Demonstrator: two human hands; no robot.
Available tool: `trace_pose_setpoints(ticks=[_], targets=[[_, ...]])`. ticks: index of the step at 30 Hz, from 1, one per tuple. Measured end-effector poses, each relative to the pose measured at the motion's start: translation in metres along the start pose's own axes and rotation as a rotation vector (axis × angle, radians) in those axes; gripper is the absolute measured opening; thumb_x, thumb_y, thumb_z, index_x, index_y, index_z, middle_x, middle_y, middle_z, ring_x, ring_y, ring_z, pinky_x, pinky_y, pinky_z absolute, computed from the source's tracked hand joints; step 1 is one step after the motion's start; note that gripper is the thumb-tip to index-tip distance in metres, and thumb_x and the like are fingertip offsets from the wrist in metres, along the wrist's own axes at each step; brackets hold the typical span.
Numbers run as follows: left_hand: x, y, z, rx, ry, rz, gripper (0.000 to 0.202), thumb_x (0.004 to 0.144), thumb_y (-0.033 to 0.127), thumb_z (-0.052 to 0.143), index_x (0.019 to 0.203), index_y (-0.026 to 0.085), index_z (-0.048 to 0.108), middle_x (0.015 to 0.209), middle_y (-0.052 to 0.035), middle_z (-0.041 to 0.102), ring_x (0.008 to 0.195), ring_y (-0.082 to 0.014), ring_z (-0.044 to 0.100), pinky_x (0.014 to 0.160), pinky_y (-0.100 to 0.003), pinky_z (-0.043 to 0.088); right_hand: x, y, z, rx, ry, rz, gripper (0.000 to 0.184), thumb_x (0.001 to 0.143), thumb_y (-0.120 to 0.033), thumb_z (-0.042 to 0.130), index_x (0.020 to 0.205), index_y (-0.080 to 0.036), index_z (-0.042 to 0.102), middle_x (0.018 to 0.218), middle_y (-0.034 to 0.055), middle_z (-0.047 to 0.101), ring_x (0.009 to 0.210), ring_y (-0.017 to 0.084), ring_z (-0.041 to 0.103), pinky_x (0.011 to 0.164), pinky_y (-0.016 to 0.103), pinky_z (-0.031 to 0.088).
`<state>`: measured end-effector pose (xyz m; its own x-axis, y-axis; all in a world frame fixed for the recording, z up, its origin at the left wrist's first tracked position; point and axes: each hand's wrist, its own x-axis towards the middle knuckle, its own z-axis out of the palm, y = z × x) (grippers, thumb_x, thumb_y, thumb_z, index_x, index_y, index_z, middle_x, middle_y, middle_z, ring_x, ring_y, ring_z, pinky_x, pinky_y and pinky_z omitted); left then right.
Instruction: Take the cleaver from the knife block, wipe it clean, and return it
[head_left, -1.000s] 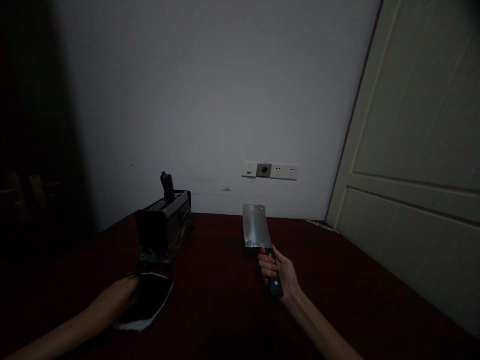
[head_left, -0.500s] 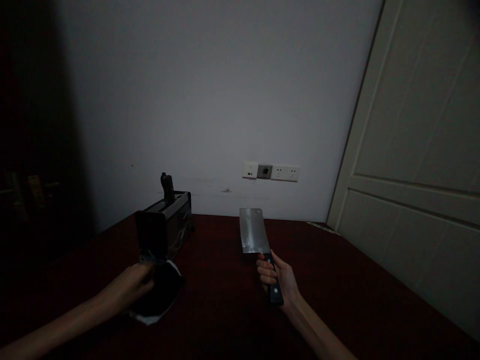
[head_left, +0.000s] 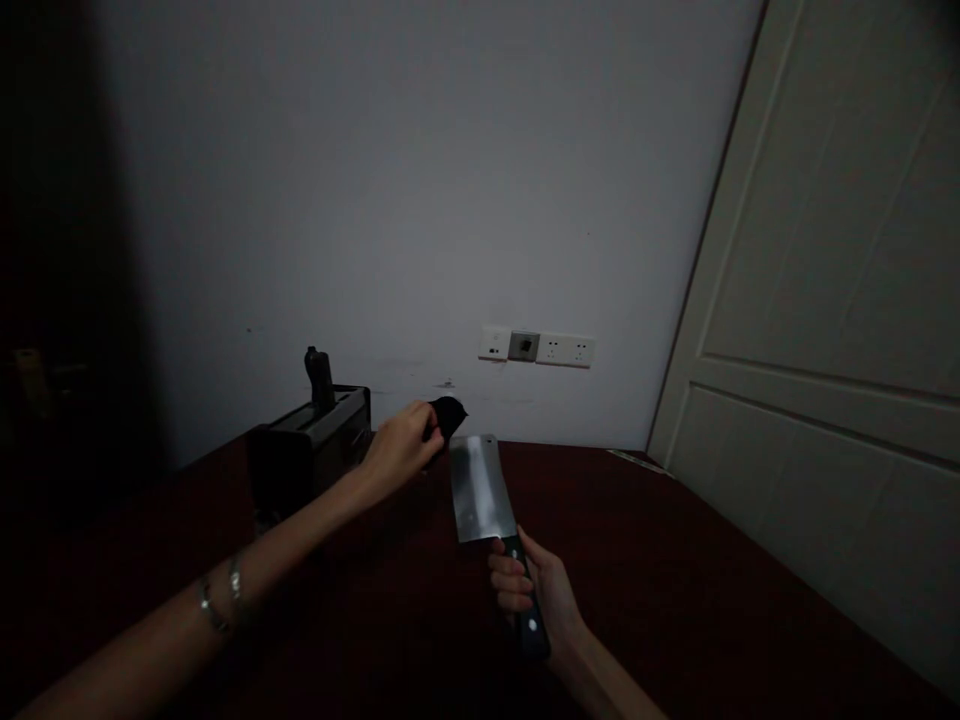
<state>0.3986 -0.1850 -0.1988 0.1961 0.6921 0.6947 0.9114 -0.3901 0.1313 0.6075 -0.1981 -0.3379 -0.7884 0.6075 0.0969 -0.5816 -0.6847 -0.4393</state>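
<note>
Steel cleaver [head_left: 480,488], broad blade, held above the dark red tabletop [head_left: 690,610]. The flat of the blade faces the camera, pointing away from the person and tilted a little left.

At the cleaver's near end, the right hand [head_left: 534,597]. Its fingers [head_left: 507,590] are wrapped and pressed together round the black handle [head_left: 527,612]. Pale rivets show on the handle.

Just left of the cleaver's far end, the left hand [head_left: 400,450], raised off the tabletop. Its fingers pinch a black cloth [head_left: 448,414], which bunches out of the fingertips just above the blade's far left corner. Whether cloth touches steel: cannot tell, light too dim. Two thin bracelets [head_left: 219,598] on the left wrist, well left of the cleaver's handle.

Left of the cleaver, beyond the left forearm, a dark, boxy knife block [head_left: 304,455] stands on the tabletop. One dark knife handle [head_left: 319,368] sticks up from its top.

Beyond the cleaver, a pale wall [head_left: 420,200]. On it a white socket strip [head_left: 537,347], up and a little right of the blade's far end. Right of the cleaver, well apart, a cream panelled door [head_left: 825,300]. Room dim, and the space far left of the cleaver is lost in shadow.
</note>
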Motion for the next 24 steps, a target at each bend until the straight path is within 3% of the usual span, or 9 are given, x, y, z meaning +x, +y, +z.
trace_pose_setpoints(ticks=[5,8,12,16,20,24], targets=[[-0.009,0.029,0.046,-0.118,-0.076,0.445,0.011,0.080,0.014,0.044,0.086,0.011,0.053,0.109,-0.0145,0.056,0.102,-0.0195,0.053,0.085,-0.033,0.045,-0.002,-0.005,0.005,0.020,-0.011,-0.009,0.026,0.073,-0.032,0.063,0.074,-0.010,0.049,0.049,-0.0106,0.027,0.036,-0.001,0.020,0.032,0.008,0.015],[-0.019,0.042,0.058,-0.189,-0.152,0.573,0.019,0.083,0.015,0.042,0.099,0.010,0.052,0.117,-0.0146,0.054,0.112,-0.0187,0.048,0.092,-0.033,0.043,-0.003,-0.009,0.008,0.006,-0.027,-0.016,0.026,0.073,-0.033,0.063,0.073,-0.010,0.049,0.048,-0.0105,0.028,0.035,-0.001,0.018,0.032,0.009,0.015],[-0.024,0.055,0.061,-0.346,-0.198,0.589,0.030,0.087,0.018,0.041,0.115,0.011,0.047,0.125,-0.0132,0.050,0.120,-0.0178,0.040,0.098,-0.035,0.038,-0.003,-0.011,0.009,-0.039,-0.061,-0.007,0.028,0.072,-0.036,0.063,0.072,-0.012,0.051,0.048,-0.0101,0.030,0.035,0.000,0.016,0.031,0.010,0.014],[-0.016,0.062,0.066,-0.453,-0.076,0.427,0.026,0.089,0.019,0.040,0.111,0.013,0.051,0.112,-0.0088,0.059,0.106,-0.0141,0.050,0.091,-0.033,0.044,-0.003,-0.010,0.009,-0.054,-0.068,0.021,0.030,0.070,-0.039,0.065,0.072,-0.012,0.052,0.047,-0.0100,0.031,0.035,0.001,0.014,0.031,0.012,0.015],[-0.005,0.060,0.069,-0.230,-0.067,0.540,0.021,0.087,0.017,0.043,0.103,0.016,0.058,0.119,-0.0057,0.056,0.114,-0.0184,0.043,0.094,-0.038,0.040,-0.003,-0.010,0.009,-0.083,-0.093,0.026,0.030,0.072,-0.041,0.062,0.072,-0.012,0.053,0.047,-0.0096,0.033,0.034,0.001,0.014,0.030,0.013,0.015],[-0.004,0.060,0.064,-0.004,-0.136,0.660,0.034,0.090,0.022,0.038,0.122,0.015,0.046,0.135,-0.0057,0.041,0.131,-0.0203,0.020,0.105,-0.040,0.028,-0.004,-0.012,0.009,-0.064,-0.130,0.020,0.029,0.073,-0.039,0.062,0.073,-0.011,0.055,0.047,-0.0085,0.036,0.033,0.001,0.016,0.030,0.013,0.016]])
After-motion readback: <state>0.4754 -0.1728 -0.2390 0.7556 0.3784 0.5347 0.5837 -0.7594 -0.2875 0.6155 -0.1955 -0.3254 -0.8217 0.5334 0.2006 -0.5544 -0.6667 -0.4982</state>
